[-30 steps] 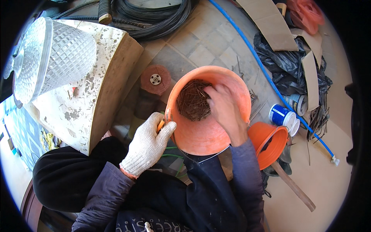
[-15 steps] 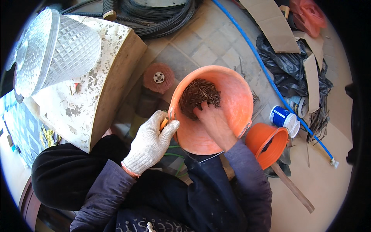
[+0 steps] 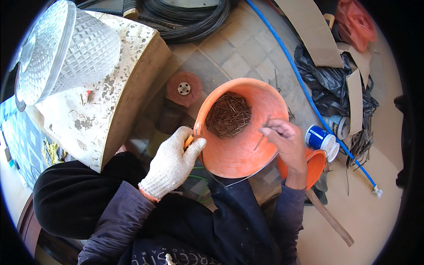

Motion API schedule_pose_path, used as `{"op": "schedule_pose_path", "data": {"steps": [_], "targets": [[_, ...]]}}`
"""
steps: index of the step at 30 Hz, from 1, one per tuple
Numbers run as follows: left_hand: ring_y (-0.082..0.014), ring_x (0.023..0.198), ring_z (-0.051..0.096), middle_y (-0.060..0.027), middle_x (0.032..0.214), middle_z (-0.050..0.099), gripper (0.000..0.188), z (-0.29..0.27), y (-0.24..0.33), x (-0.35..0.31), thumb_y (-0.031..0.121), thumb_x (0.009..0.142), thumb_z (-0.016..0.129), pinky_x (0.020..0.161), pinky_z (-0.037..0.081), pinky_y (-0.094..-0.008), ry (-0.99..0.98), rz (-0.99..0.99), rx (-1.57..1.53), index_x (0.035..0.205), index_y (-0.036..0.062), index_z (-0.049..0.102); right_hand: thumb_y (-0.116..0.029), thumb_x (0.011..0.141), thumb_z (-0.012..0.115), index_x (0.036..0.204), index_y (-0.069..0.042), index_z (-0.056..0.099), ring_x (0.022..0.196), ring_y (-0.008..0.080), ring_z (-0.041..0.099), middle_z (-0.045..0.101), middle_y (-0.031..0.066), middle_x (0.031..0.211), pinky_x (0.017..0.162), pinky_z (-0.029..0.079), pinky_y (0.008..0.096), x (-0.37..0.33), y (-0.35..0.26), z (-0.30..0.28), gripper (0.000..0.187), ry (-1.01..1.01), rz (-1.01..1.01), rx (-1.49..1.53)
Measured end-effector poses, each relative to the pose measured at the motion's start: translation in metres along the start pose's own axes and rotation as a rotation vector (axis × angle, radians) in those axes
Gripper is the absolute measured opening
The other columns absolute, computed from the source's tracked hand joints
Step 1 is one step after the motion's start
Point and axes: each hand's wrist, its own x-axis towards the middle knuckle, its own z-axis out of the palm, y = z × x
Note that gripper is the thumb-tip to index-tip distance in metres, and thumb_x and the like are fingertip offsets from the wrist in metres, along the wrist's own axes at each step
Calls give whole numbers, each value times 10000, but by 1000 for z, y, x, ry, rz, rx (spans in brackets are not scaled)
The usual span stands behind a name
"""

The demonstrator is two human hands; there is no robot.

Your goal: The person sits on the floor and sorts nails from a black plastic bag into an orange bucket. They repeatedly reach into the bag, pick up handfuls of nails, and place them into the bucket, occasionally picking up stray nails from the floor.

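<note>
Tilted toward me between my knees, an orange bucket (image 3: 225, 164) holds a heap of thin brown nails (image 3: 228, 114). My left hand (image 3: 170, 161), in a white knitted glove, is closed at the bucket's left rim. A short yellow-orange handle (image 3: 189, 141) pokes out between its thumb and fingers; the rest of that thing is hidden. Over the right side of the bucket's mouth, my bare right hand (image 3: 285, 139) pinches a thin nail (image 3: 259, 142), slightly blurred. A wire bail hangs along the bucket's near side.
A smaller orange pail (image 3: 316, 170) lies to the right, beside a wooden handle (image 3: 331, 218) and blue-and-white tubs (image 3: 320, 138). A blue hose (image 3: 293, 66) crosses the floor. At left, a ribbed clear container (image 3: 84, 53) rests on a paint-chipped block (image 3: 99, 119); a reddish disc (image 3: 184, 89) is nearby.
My right hand has come up out of the nail heap and moved right, with a nail between its fingers. The left hand keeps its grip at the rim.
</note>
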Motion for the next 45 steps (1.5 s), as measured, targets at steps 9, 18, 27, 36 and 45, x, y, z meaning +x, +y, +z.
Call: {"op": "schedule_pose_path", "data": {"steps": [9, 18, 27, 36, 45], "targets": [[-368, 847, 699, -207, 899, 687, 291, -1, 2, 0, 293, 1021, 682, 775, 538, -426, 0, 18, 51, 1115, 23, 629, -75, 1021, 620, 1246, 19, 606, 916, 214, 706, 689, 77, 978, 902, 600, 392, -11, 4, -3, 244, -25, 113, 751], [-381, 830, 692, -208, 891, 683, 298, 0, -1, 0, 299, 1018, 685, 761, 534, -430, 2, 26, 44, 1093, 18, 623, -95, 935, 619, 1077, -39, 644, 805, 257, 658, 630, 108, 875, 722, 541, 408, 42, 42, 62, 155, -125, -236, -447], [-391, 841, 684, -209, 892, 681, 298, 1, -1, 0, 301, 1020, 682, 769, 534, -426, 13, 47, 48, 1094, 17, 629, -62, 862, 666, 993, -37, 677, 804, 367, 706, 690, 178, 949, 715, 580, 490, 55, 60, 107, 134, -164, -359, -1042], [-292, 803, 687, -182, 863, 682, 284, -1, 4, -1, 285, 1025, 676, 762, 533, -399, 2, 34, 67, 1086, 11, 636, -157, 988, 632, 997, -69, 627, 649, 31, 459, 525, -68, 767, 567, 374, 209, -27, -11, -23, 89, 299, 28, 121], [-240, 754, 621, -167, 833, 641, 276, -1, 5, 0, 266, 1021, 680, 744, 516, -388, -4, 3, 98, 1054, 0, 618, -229, 994, 558, 1040, 11, 624, 714, 199, 652, 680, 110, 825, 644, 509, 355, 59, 114, -73, 253, 346, 223, -530]]}}
